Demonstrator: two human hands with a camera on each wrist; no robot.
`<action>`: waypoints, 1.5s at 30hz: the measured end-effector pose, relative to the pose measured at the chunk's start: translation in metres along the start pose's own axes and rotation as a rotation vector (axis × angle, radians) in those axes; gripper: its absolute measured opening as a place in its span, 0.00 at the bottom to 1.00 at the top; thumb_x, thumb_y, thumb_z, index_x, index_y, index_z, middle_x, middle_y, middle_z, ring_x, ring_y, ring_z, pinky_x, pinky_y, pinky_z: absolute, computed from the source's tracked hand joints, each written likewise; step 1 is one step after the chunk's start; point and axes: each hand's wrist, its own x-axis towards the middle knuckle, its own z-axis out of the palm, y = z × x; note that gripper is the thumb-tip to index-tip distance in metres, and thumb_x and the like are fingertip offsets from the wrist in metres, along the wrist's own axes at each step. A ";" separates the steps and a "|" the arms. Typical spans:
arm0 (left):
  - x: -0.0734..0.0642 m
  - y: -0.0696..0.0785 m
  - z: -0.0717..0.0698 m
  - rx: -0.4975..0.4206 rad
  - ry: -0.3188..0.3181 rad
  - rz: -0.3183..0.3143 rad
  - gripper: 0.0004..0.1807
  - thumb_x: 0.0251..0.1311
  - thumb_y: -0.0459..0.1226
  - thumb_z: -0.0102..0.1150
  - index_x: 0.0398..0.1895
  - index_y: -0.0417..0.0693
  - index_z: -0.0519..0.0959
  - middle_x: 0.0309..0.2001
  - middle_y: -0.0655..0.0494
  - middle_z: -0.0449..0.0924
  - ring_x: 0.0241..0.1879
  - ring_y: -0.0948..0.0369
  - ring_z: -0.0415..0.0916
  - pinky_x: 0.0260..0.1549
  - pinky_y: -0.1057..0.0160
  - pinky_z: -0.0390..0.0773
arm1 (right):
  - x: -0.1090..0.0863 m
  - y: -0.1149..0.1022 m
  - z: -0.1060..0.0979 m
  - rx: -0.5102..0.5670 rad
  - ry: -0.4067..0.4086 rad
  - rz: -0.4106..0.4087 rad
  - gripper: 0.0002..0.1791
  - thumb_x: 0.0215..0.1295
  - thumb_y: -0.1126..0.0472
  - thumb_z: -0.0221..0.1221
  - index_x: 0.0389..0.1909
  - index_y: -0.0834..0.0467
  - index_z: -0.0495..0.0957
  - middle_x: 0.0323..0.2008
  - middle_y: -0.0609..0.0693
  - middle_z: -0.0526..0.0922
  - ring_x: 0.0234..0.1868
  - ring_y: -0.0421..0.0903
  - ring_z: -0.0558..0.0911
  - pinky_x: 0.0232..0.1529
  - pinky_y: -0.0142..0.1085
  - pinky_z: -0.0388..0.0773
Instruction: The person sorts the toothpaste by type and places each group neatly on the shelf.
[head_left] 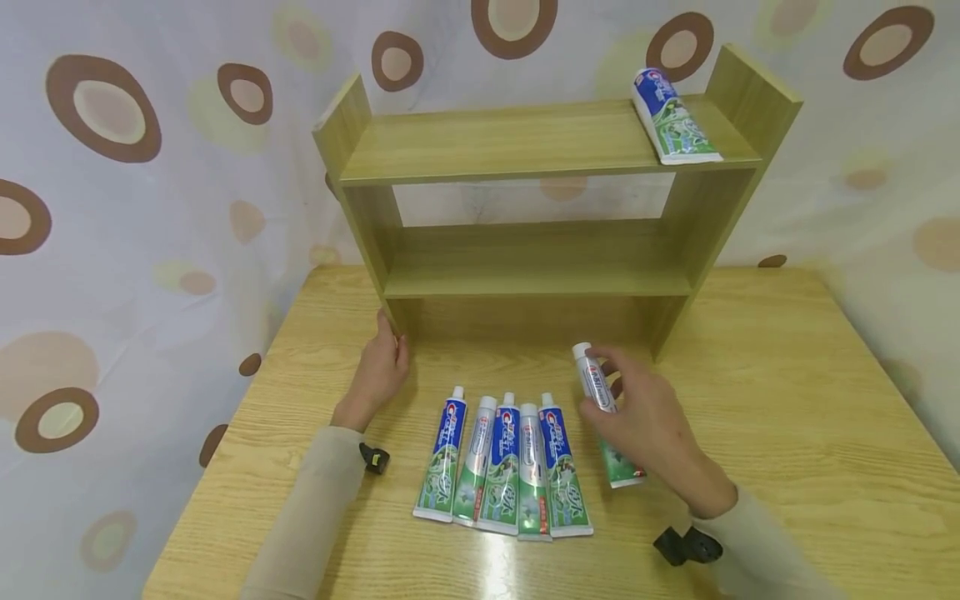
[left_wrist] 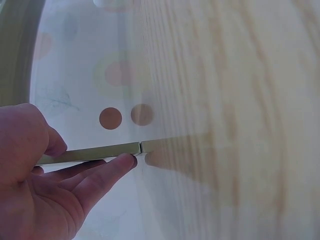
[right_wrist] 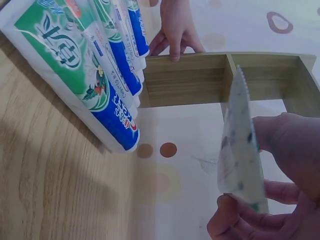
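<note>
My left hand grips the lower left side panel of a wooden two-tier shelf; in the left wrist view the thumb lies on one face and the fingers on the other. My right hand holds a silver-and-green toothpaste tube over the table in front of the shelf's right side, cap toward the shelf. The right wrist view shows this tube edge-on between thumb and fingers. Left of it, several toothpaste tubes lie side by side, blue-and-green ones alternating with silver-and-green ones, caps toward the shelf.
On the top board's right end lies a blue-and-green toothpaste tube, its flat end at the front edge. The shelf stands on a wooden table. Behind hangs a pale cloth with brown ring patterns.
</note>
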 end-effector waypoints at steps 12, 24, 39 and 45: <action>-0.001 0.000 -0.001 -0.002 -0.003 0.009 0.34 0.85 0.31 0.41 0.83 0.24 0.43 0.45 0.25 0.85 0.36 0.39 0.87 0.34 0.46 0.86 | 0.006 -0.002 -0.003 0.044 0.050 -0.036 0.36 0.63 0.66 0.70 0.73 0.63 0.73 0.57 0.64 0.84 0.43 0.54 0.83 0.25 0.30 0.80; -0.002 -0.001 -0.002 -0.004 -0.015 -0.008 0.35 0.85 0.32 0.41 0.84 0.23 0.42 0.45 0.23 0.84 0.40 0.36 0.88 0.37 0.44 0.89 | 0.014 -0.005 -0.005 0.065 0.137 -0.102 0.35 0.63 0.68 0.69 0.72 0.65 0.74 0.56 0.65 0.84 0.44 0.57 0.84 0.27 0.29 0.80; -0.001 -0.001 0.000 -0.020 -0.008 0.009 0.34 0.85 0.32 0.41 0.84 0.26 0.43 0.62 0.16 0.79 0.57 0.30 0.86 0.52 0.39 0.90 | 0.028 -0.006 -0.014 0.048 0.231 -0.217 0.34 0.61 0.71 0.70 0.70 0.66 0.75 0.52 0.64 0.86 0.40 0.55 0.84 0.28 0.28 0.79; 0.000 -0.002 0.001 -0.012 -0.005 0.012 0.34 0.85 0.32 0.42 0.84 0.27 0.44 0.63 0.17 0.78 0.58 0.31 0.86 0.52 0.39 0.90 | 0.034 -0.009 -0.021 0.035 0.238 -0.218 0.34 0.62 0.71 0.70 0.70 0.67 0.75 0.53 0.64 0.85 0.41 0.55 0.84 0.31 0.28 0.79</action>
